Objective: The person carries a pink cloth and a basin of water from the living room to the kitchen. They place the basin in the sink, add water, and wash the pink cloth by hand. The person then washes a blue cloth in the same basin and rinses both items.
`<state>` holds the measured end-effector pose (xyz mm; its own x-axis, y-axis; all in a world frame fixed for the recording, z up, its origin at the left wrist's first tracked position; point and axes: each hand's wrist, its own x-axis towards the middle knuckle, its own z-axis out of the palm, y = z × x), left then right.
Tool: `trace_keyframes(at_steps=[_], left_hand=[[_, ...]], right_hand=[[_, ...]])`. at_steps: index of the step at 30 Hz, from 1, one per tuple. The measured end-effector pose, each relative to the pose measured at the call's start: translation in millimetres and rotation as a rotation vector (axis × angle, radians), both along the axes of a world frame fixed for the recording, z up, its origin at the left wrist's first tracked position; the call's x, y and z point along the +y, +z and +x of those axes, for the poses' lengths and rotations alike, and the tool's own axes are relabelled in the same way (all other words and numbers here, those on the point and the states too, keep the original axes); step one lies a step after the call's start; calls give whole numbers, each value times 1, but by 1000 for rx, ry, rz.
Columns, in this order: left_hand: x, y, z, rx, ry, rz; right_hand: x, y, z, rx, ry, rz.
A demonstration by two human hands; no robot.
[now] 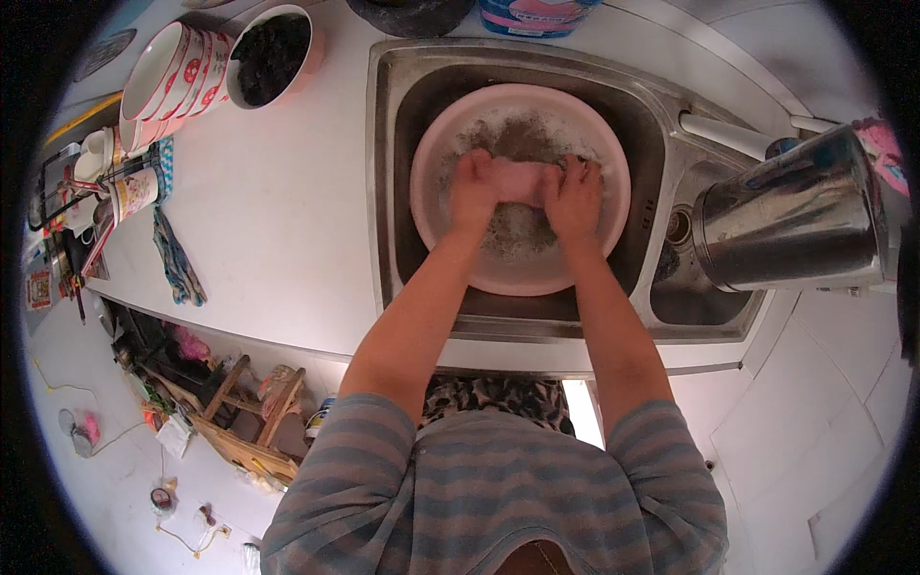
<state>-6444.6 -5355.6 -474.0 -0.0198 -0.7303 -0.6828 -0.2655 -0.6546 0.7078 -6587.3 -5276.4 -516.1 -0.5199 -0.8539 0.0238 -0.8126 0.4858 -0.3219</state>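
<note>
A round pink basin (pixel 520 286) stands in the large bowl of a stainless steel sink, holding cloudy, sudsy water. Across the middle of the basin, a pink cloth (pixel 519 183) is stretched between my two hands. My left hand (pixel 474 188) grips its left end, and my right hand (pixel 573 195) grips its right end. Foam and murky water surround the cloth, and the fingertips are partly hidden.
Right of the basin, a shiny metal cylinder (pixel 790 215) overhangs the small sink bowl (pixel 701 305). Stacked red-and-white bowls (pixel 172 79) and a bowl of dark contents (pixel 269 61) sit at the counter's back left. A twisted blue cloth (pixel 176 259) lies on the left counter.
</note>
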Motion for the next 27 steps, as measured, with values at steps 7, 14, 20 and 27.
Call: trace_keyframes(at_steps=[7,14,20,27], left_hand=[[14,-40,-4,-739,-865,-414],[-12,16,-5,889,209,853],[4,48,-7,928,-38,532],[35,9,-14,743,228,442]], right_hand=[[14,9,30,-102,100,440],[21,72,59,-586,150,-332],[30,140,93,-460,381,-432],[17,103,66,-384,340,-373]])
